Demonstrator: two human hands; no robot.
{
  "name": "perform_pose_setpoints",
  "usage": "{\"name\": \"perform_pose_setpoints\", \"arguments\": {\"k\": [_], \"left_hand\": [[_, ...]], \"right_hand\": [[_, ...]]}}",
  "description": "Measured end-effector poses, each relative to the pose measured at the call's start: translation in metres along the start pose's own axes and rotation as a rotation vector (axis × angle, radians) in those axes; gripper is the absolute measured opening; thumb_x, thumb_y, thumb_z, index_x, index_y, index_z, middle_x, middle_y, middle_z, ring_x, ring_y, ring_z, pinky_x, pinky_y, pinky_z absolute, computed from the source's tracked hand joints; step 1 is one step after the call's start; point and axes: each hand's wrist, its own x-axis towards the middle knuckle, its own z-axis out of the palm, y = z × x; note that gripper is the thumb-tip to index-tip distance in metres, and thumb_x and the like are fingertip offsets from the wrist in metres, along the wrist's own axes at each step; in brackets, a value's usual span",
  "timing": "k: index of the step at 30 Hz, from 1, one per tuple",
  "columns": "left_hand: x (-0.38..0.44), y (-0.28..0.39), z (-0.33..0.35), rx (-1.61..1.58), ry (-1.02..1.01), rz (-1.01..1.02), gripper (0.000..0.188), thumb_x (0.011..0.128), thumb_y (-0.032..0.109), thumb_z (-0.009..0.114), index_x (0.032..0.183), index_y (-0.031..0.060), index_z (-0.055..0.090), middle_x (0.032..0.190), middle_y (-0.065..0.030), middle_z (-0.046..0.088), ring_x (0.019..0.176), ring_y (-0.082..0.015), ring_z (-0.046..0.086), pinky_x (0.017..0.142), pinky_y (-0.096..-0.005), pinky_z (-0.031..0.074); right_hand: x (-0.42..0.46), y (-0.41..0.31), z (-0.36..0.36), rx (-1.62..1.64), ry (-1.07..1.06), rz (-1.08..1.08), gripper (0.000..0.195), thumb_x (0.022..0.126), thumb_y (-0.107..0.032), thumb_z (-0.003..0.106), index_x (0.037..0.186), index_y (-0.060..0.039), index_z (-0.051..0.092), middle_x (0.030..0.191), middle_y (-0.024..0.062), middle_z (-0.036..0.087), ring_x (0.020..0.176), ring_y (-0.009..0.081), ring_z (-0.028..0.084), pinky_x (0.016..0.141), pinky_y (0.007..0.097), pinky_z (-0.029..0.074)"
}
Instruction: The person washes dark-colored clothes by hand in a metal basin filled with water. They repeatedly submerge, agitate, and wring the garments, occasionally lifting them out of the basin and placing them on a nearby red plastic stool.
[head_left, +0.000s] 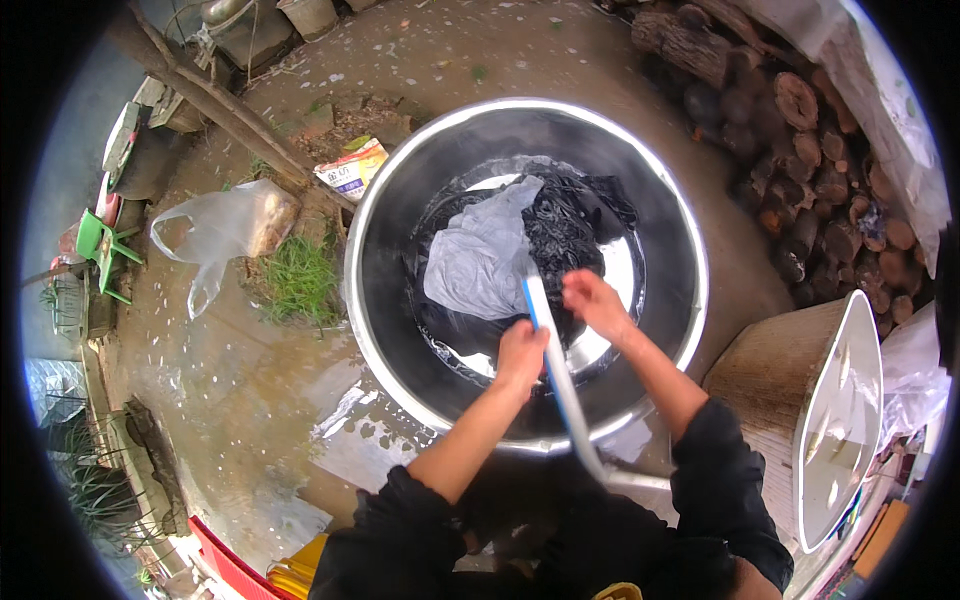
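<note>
A large round metal basin (525, 106) stands before me, with wet black cloth (562, 229) and a light grey cloth (480, 259) in it. A white hose (568, 397) with a blue stripe crosses the near rim and ends over the grey cloth. My left hand (520, 356) is closed at the hose, its fingertips overlapping the blue stripe. To the right of the hose, my right hand (598, 306) hovers over the black cloth, fingers loosely curled and apart, holding nothing visible. Shiny bare metal shows at the basin's bottom right.
Stacked logs (825, 180) lie at the right, above a tall ribbed tub (780, 382). On the wet ground (247, 405) at left are a clear plastic bag (217, 225), a grass tuft (300, 281) and a printed packet (354, 169). A wooden pole (217, 105) slants towards the basin.
</note>
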Motion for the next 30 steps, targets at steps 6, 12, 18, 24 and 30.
{"name": "perform_pose_setpoints", "arguments": {"k": [6,12,18,24,30], "left_hand": [[0.028,0.059,0.019,-0.007,-0.059,-0.018,0.028,0.097,0.021,0.054,0.112,-0.0025,0.051,0.104,-0.0143,0.062,0.09,-0.0263,0.067,0.074,-0.0391,0.058],[0.017,0.031,-0.021,1.337,0.386,0.859,0.055,0.08,0.021,0.074,0.13,0.012,0.053,0.141,-0.024,0.041,0.127,-0.0445,0.042,0.091,-0.0599,0.043],[0.072,0.035,-0.071,1.106,0.388,0.64,0.05,0.068,0.009,0.076,0.115,0.0138,0.06,0.134,-0.0236,0.044,0.117,-0.0446,0.049,0.094,-0.0461,0.046],[0.021,0.127,-0.097,0.479,0.396,0.722,0.035,0.069,0.006,0.072,0.102,0.0032,0.061,0.094,-0.0143,0.067,0.084,-0.0218,0.063,0.078,-0.0327,0.05],[-0.02,0.242,-0.061,0.175,0.25,0.913,0.032,0.088,0.021,0.067,0.11,-0.0007,0.057,0.098,-0.0074,0.065,0.093,-0.0155,0.06,0.084,-0.0309,0.048]], "right_hand": [[-0.09,-0.054,-0.002,0.192,-0.037,0.27,0.034,0.102,-0.033,0.045,0.122,-0.0061,0.052,0.095,0.0086,0.064,0.076,0.0149,0.065,0.064,0.0286,0.052],[-0.096,-0.045,-0.015,0.093,0.009,0.282,0.052,0.092,-0.019,0.065,0.135,-0.0094,0.039,0.105,0.0143,0.06,0.076,0.0167,0.065,0.061,0.0296,0.053],[-0.087,-0.009,-0.007,-0.14,0.021,0.233,0.057,0.086,-0.012,0.068,0.135,-0.0115,0.039,0.103,0.0152,0.064,0.079,0.0203,0.066,0.07,0.0336,0.053],[-0.092,-0.001,0.002,-0.139,0.049,0.214,0.056,0.084,-0.012,0.068,0.133,-0.0122,0.041,0.105,0.0175,0.066,0.083,0.0242,0.067,0.079,0.0357,0.051],[-0.098,-0.031,0.012,-0.157,-0.051,0.182,0.053,0.083,-0.009,0.067,0.13,-0.0158,0.045,0.105,0.0163,0.068,0.082,0.025,0.067,0.078,0.036,0.051]]}}
